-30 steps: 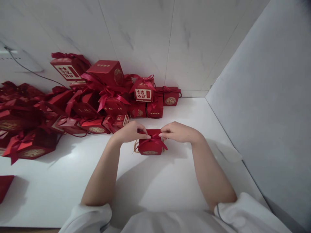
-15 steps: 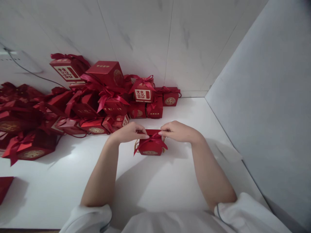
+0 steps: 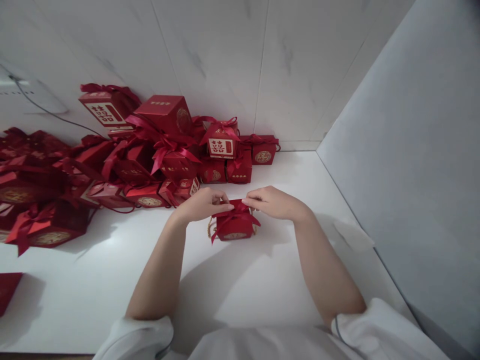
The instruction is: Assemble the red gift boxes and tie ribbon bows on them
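A small red gift box (image 3: 234,229) with a gold emblem stands on the white table in front of me. Across its top lies a red ribbon (image 3: 243,217) tied in a bow, its tails hanging to either side. A gold cord (image 3: 209,229) loops out at the box's left side. My left hand (image 3: 204,204) is closed in a pinch at the ribbon's upper left. From the other side, my right hand (image 3: 275,202) pinches the ribbon near its centre. The fingertips of both hands are close together over the box top and partly cover the bow.
Many red gift boxes (image 3: 176,165) with ribbons are piled along the back and left of the table (image 3: 131,280). A red flat piece (image 3: 9,290) lies at the left edge. A marbled wall (image 3: 221,55) stands behind, and a pale panel (image 3: 412,150) borders the right.
My hands have come slightly closer together over the bow. The box has shifted a little to the right, and the ribbon tails have moved with it.
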`<action>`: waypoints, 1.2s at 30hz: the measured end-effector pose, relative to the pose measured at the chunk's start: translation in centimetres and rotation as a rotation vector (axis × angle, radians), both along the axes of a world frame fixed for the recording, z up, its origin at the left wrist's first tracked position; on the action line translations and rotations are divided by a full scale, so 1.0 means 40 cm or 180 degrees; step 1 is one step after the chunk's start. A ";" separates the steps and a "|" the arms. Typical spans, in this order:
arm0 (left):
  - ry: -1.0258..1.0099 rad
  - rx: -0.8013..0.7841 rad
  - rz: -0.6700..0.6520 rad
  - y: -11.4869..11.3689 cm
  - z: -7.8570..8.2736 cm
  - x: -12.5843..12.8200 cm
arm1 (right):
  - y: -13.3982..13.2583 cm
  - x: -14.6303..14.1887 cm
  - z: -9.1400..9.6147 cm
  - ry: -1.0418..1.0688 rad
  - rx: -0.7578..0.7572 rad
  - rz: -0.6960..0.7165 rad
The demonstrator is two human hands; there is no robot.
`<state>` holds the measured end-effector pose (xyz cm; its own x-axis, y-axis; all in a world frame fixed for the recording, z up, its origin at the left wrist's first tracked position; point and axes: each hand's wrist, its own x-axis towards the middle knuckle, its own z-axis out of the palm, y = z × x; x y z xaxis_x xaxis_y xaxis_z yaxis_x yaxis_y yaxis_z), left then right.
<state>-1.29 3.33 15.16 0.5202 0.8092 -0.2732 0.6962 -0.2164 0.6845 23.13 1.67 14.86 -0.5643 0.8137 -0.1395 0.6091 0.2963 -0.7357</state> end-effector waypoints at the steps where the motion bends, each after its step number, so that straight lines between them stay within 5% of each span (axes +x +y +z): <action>1: -0.0002 0.0013 -0.0023 0.001 0.000 0.003 | 0.000 -0.002 -0.001 0.0016 0.0028 -0.0025; 11: 0.0030 -0.0052 -0.0278 0.006 -0.010 0.015 | 0.011 -0.017 -0.015 0.0133 0.0387 0.0031; 17: 0.0161 -0.0021 -0.0254 0.004 -0.014 0.022 | -0.003 -0.040 0.004 0.0217 0.1093 -0.0232; 23: -0.0158 -0.0074 -0.0319 0.004 -0.016 0.017 | -0.069 -0.098 0.032 0.0496 0.1047 0.0792; 30: -0.0089 0.0039 -0.0560 0.009 -0.019 0.011 | -0.100 -0.169 -0.002 0.0146 0.1507 0.0944; 36: -0.0040 -0.0174 -0.0333 0.010 -0.022 0.013 | -0.082 -0.081 0.048 0.0338 0.0884 0.0765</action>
